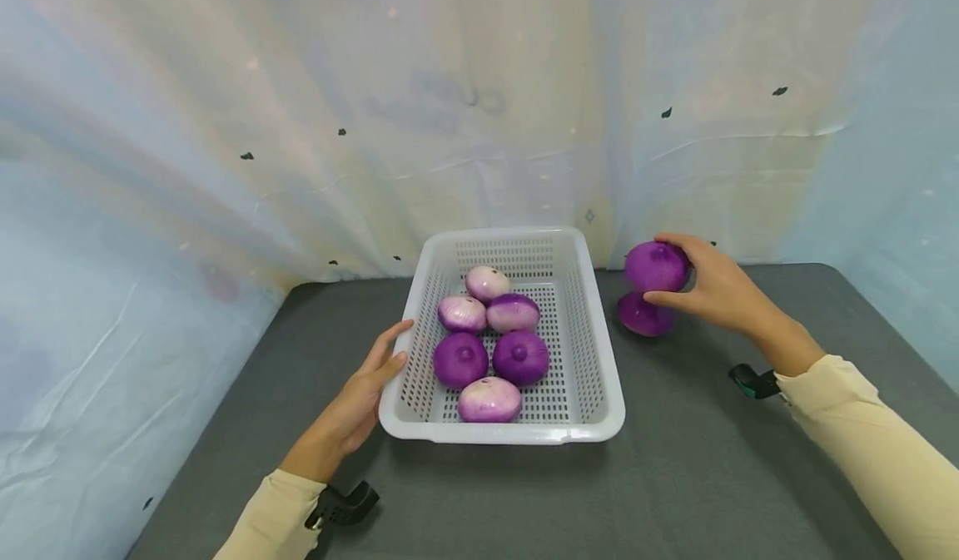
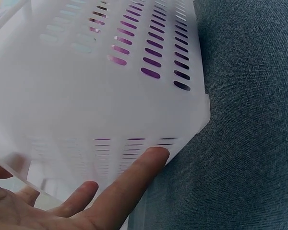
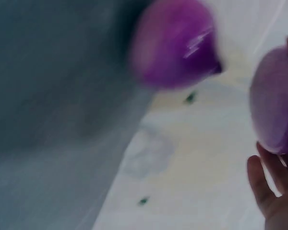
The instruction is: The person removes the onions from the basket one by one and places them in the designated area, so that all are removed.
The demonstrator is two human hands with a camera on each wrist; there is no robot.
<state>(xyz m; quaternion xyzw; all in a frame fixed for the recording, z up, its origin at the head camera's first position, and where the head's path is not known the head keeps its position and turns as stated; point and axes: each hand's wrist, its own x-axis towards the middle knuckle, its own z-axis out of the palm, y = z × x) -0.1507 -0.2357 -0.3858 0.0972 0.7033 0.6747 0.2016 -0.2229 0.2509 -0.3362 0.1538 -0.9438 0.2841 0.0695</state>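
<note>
A white perforated plastic basket (image 1: pixel 595 377) sits on the dark table with several purple and pale onions inside, among them a deep purple onion (image 1: pixel 460 360). My left hand (image 1: pixel 360 389) holds the basket's left side at the rim. In the left wrist view, fingers (image 2: pixel 125 187) lie against its outer wall. To the right of the basket, my right hand (image 1: pixel 719 285) grips a purple onion (image 1: pixel 655 266) between thumb and fingers. Just below that one in the head view, another purple onion (image 1: pixel 644 314) rests on the table, partly hidden. The right wrist view is blurred.
The dark grey table (image 1: pixel 509 502) extends around the basket. A pale hanging sheet (image 1: pixel 487 127) closes off the back and sides, close behind the basket and the onions at right.
</note>
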